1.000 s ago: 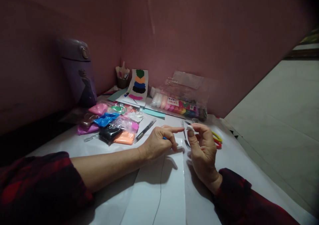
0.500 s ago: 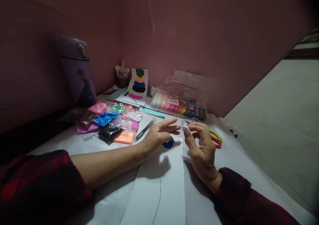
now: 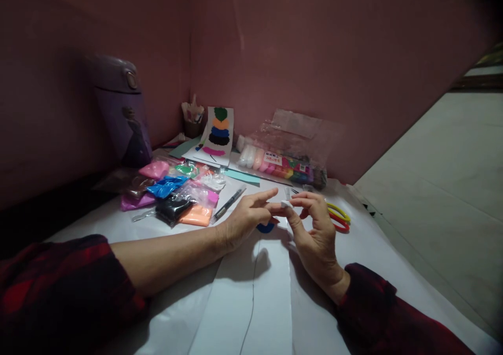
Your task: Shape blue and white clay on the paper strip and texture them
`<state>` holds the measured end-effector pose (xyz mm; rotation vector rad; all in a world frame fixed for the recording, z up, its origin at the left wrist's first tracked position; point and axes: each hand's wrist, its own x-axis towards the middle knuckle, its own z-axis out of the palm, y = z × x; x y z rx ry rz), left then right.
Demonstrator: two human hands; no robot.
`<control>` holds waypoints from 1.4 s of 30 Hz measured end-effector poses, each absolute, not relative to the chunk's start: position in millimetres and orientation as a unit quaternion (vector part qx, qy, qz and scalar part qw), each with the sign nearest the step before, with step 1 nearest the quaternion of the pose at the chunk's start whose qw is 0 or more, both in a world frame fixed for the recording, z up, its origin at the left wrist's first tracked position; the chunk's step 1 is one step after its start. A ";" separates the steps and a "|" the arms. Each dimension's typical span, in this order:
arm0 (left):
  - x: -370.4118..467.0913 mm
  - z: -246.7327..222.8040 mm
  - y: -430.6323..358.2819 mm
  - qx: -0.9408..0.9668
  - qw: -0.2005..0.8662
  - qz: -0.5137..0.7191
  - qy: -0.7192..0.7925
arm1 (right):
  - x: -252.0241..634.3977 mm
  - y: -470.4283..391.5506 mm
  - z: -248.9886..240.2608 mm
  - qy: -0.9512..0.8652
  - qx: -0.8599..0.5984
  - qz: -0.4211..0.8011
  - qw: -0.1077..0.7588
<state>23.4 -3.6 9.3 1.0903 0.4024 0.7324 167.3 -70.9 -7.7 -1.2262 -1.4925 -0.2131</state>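
Note:
My right hand (image 3: 317,228) pinches a small white wad (image 3: 286,204) between thumb and fingers; whether it is clay or tissue I cannot tell. The wad is against the tip of one finger of my left hand (image 3: 244,218), which holds nothing and has its fingers stretched out and apart. Below my left fingers, a blue clay piece (image 3: 265,229) lies near the top of a white card (image 3: 271,297), partly hidden by them. A thin dark line (image 3: 253,287) runs down the card from the blue piece.
Bagged clay packets (image 3: 168,192) lie at left, with a pen (image 3: 229,204) beside them. Behind are a card with coloured clay shapes (image 3: 220,135), a purple tumbler (image 3: 121,114) and a plastic pack of colours (image 3: 279,161). Red and yellow scissors handles (image 3: 340,216) show beyond my right hand.
My right hand has shifted slightly left, bringing the white wad against my left fingertip. My left arm has barely moved.

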 end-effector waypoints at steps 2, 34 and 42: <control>23.6 10.3 -4.6 0.502 0.774 0.338 0.189 | 166.5 -70.1 -7.1 -0.631 -0.525 -0.086 0.564; 23.5 4.5 -1.2 0.491 0.785 0.323 0.193 | 166.5 -71.0 -8.3 -0.660 -0.524 -0.081 0.532; 24.2 10.7 -9.1 0.602 0.685 0.370 0.178 | 167.5 -70.4 -8.1 -0.667 -0.495 -0.097 0.548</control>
